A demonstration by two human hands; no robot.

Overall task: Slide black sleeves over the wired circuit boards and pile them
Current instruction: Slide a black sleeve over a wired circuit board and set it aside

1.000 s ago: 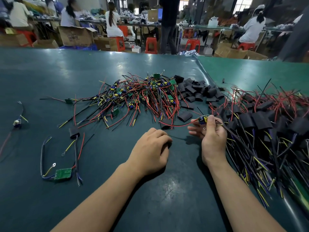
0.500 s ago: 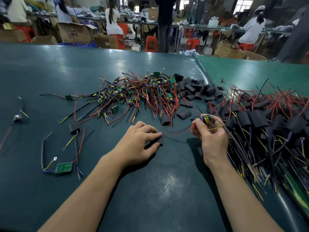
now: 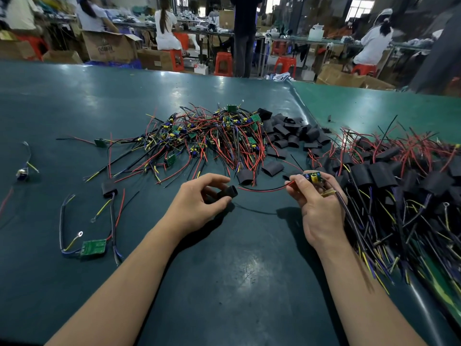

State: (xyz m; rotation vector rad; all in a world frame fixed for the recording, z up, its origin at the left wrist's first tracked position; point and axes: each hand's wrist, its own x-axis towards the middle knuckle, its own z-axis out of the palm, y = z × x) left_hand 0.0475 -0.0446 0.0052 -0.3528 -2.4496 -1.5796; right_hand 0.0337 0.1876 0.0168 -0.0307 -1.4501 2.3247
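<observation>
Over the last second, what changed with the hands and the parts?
The left hand was resting knuckles-up on the table; it has lifted a black sleeve and holds it with the open end toward the right. The right hand keeps its grip on the circuit board, whose red wire now runs toward the sleeve. The piles are unchanged.
</observation>
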